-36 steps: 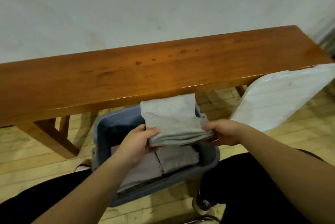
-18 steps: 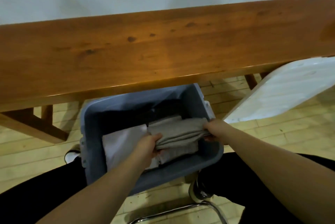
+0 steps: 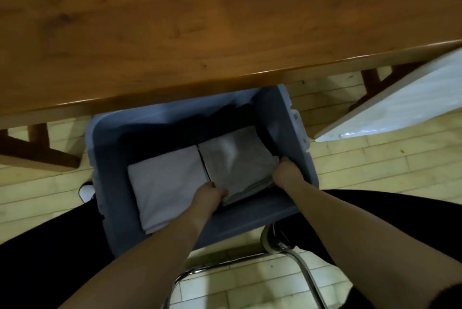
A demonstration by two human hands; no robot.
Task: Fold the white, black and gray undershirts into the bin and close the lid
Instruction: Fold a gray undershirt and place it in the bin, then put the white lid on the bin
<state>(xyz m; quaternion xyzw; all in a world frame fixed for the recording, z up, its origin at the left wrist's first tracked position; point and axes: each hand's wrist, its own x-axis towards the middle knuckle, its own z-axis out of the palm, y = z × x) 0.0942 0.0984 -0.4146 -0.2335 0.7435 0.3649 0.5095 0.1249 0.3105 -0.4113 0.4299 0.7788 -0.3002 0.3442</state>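
A blue-grey bin (image 3: 112,148) stands on the floor between my legs, partly under the table edge. Inside it, a folded gray undershirt (image 3: 235,161) lies on the right, on top of other gray folds. My left hand (image 3: 210,194) grips its near left corner and my right hand (image 3: 285,172) grips its near right edge, both down inside the bin. A folded white undershirt (image 3: 167,183) lies flat on the left half. Dark cloth (image 3: 232,114), probably the black undershirt, shows at the bin's far side in shadow. The white lid (image 3: 400,106) leans off to the right.
The wooden table (image 3: 200,21) overhangs the bin's far end, with its legs (image 3: 37,143) on both sides. A metal chair frame (image 3: 287,258) sits under me. My black trousers flank the bin, and a shoe (image 3: 86,189) shows at its left.
Both hands have lowered the folded gray undershirt from above the bin down into its right half. The view has tilted downward toward the bin.
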